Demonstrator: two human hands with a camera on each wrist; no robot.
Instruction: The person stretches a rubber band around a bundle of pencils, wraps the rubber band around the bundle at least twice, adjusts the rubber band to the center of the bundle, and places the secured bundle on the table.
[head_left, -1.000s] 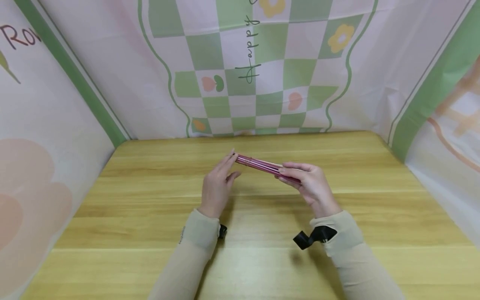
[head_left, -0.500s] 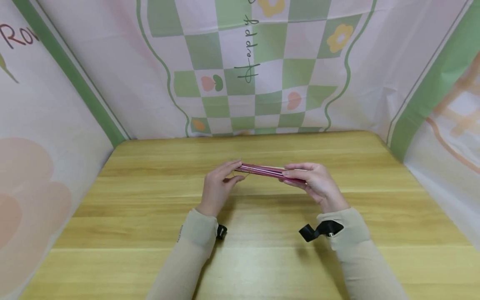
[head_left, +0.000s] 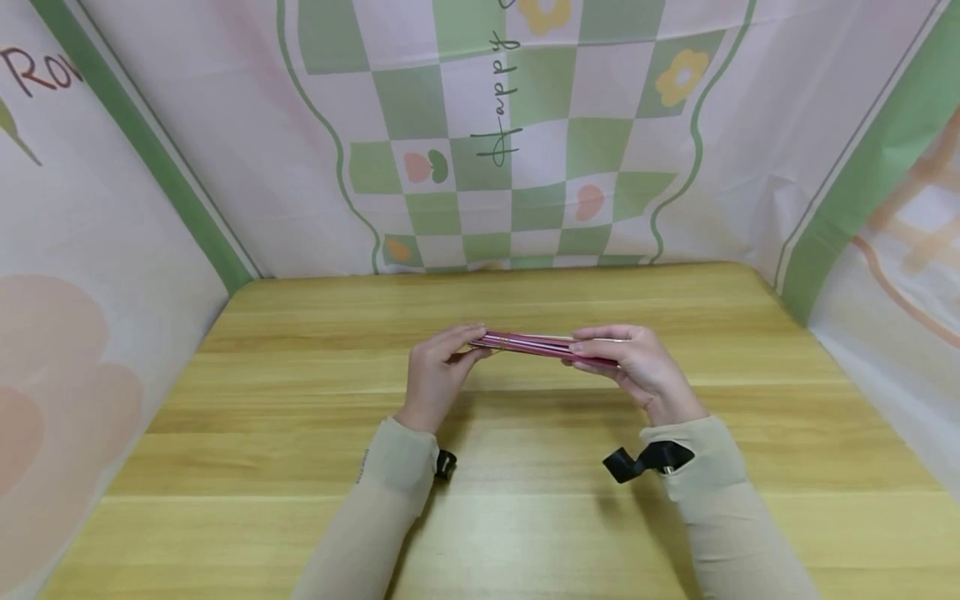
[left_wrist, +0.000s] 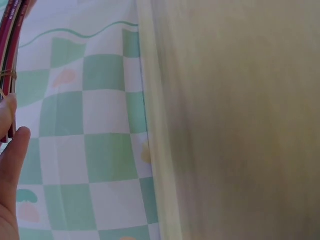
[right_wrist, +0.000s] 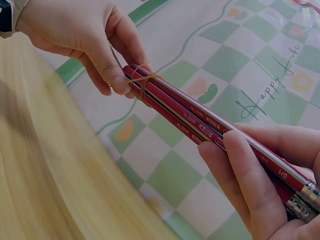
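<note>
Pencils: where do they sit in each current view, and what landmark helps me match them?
Head: the pencils are just below and right of centre, between the left hand and right hand.
Left wrist: pencils at the upper left edge, partly cut off.
Right wrist: pencils slant from upper left to lower right.
Shared landmark: the checked backdrop.

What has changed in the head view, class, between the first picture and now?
The pencil bundle has swung down at its left end, now nearer level; the right hand has shifted slightly right. The left hand has brought its thumb in and now holds the rubber band. Unchanged: the right hand's grip.
</note>
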